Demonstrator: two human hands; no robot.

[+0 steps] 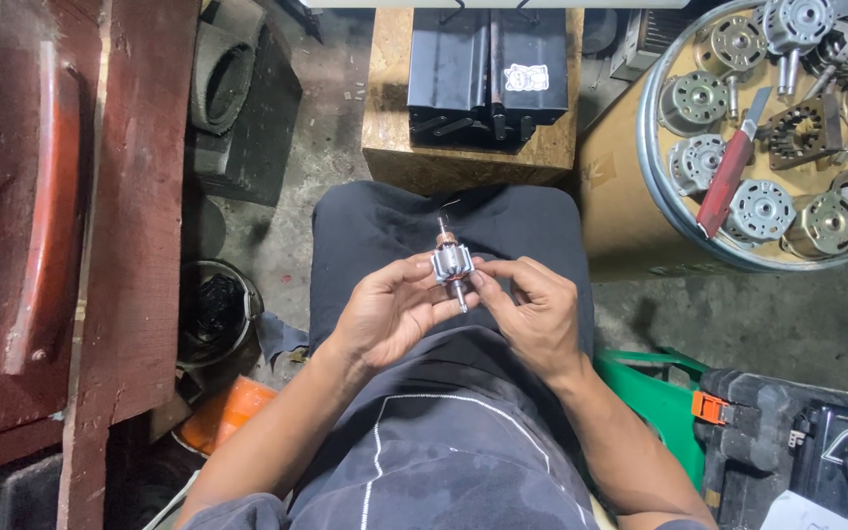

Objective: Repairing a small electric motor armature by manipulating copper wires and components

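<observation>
The person sits with both hands raised over the lap, pinching a small motor armature [451,262] between them. The left hand [385,312] has its thumb and forefinger closed on the left side of the armature's grey laminated core, the other fingers curled loosely beneath; the right hand [532,304] meets it from the opposite side, fingertips pressed to the core's right edge and thumb tucked just under it. So both hands are closed on the one piece, with little room left between the fingertips beyond the core's own width. The armature stands nearly upright in that grip, its copper-coloured commutator end pointing away from the body, above the fingers, and its bare steel shaft poking out below them toward the lap. Straight beyond the grip, past the knees, a block of chipboard [463,157] carries a black folded metal housing [488,74]. Off to the right of the hands and farther out, a round metal tray [652,167] holds a heap of small motors [764,208] with a red-handled knife [728,177] lying across them. Near the right elbow there is a green plastic piece [655,397] and a black case [797,442]. To the left of the grip stands dark red timber [130,216], with a black pot [213,309] on the floor beside it.
</observation>
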